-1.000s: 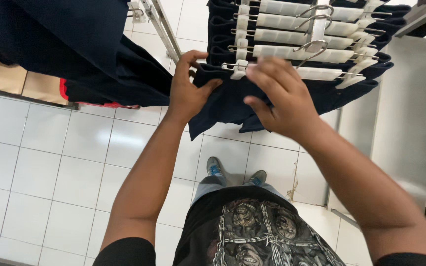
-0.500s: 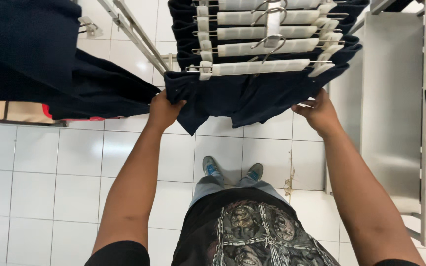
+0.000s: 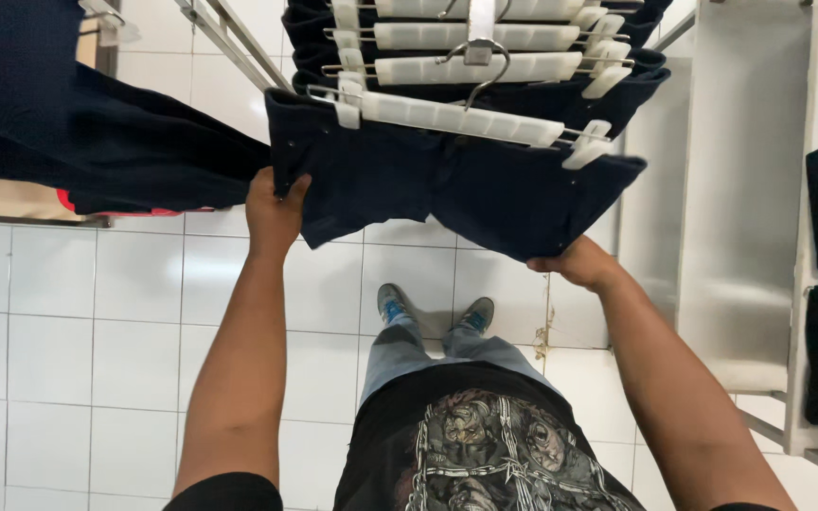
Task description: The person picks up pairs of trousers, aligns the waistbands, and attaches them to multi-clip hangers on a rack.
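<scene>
While the dark blue pants [image 3: 447,180] hang on a white clip hanger [image 3: 456,115], the left hand [image 3: 275,210] pinches their edge at nine o'clock. At five o'clock, the right hand [image 3: 579,263] grips the bottom hem, fingers curled shut. Since before, the pants have tilted and spread wider, and the hands moved apart.

Bright, even overhead light; soft shadows on white floor tiles [image 3: 97,312]. Dark navy trousers [image 3: 447,185] lose fold detail. Sharp focus, slight wide-angle stretch at edges.
</scene>
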